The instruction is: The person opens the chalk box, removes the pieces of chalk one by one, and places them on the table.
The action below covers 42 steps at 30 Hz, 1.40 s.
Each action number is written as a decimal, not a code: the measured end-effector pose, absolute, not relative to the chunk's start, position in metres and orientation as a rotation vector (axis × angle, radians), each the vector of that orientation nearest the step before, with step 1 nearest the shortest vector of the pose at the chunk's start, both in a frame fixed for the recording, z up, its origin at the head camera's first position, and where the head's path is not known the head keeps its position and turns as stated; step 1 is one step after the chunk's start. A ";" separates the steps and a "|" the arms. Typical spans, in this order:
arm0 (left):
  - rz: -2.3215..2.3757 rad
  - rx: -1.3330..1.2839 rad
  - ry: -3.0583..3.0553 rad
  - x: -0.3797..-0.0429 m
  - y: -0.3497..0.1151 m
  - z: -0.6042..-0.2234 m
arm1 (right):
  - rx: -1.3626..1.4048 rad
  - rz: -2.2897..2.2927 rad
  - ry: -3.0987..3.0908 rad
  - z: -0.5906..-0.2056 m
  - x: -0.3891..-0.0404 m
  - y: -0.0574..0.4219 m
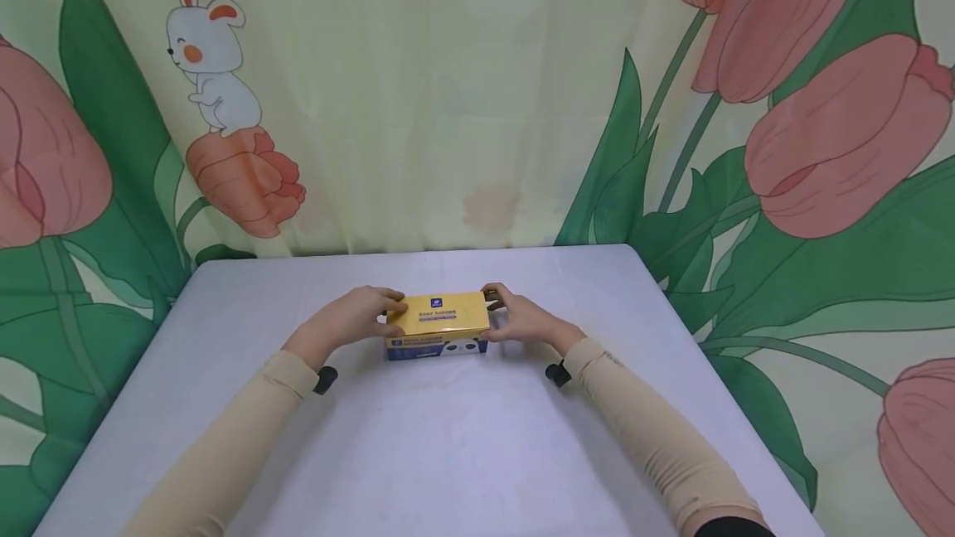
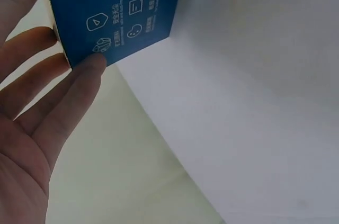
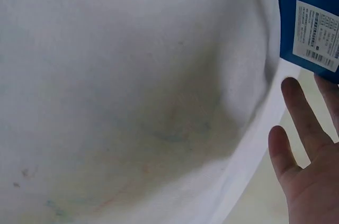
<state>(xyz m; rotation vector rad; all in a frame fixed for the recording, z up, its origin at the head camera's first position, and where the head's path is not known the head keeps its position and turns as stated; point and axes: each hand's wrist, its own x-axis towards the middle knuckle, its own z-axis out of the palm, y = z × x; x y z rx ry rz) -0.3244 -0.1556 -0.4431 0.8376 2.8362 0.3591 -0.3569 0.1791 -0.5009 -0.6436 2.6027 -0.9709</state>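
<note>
A small carton sits at mid-table in the head view, its top yellow and its lower front dark blue with a panda face. My left hand grips its left end, thumb toward the front and fingers at the top and back. At the other end my right hand holds it between thumb and index finger. In the left wrist view, fingertips press the carton's blue end panel, printed with white icons. The right wrist view shows a white barcode label on the opposite end, with the lower fingers spread below.
A white cloth covers the table, its far edge close to a hanging curtain printed with tulips and a rabbit. Dark wrist-worn devices sit below both sleeve cuffs.
</note>
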 end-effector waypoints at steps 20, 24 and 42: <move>0.130 0.911 2.827 -0.324 -0.144 -0.439 | -0.476 -0.910 2.572 -0.495 -0.357 0.172; 0.095 0.901 2.805 -0.326 -0.140 -0.437 | -0.461 -0.908 2.567 -0.494 -0.355 0.171; 0.016 1.037 2.848 -0.329 -0.145 -0.439 | -0.487 -0.789 2.619 -0.492 -0.355 0.168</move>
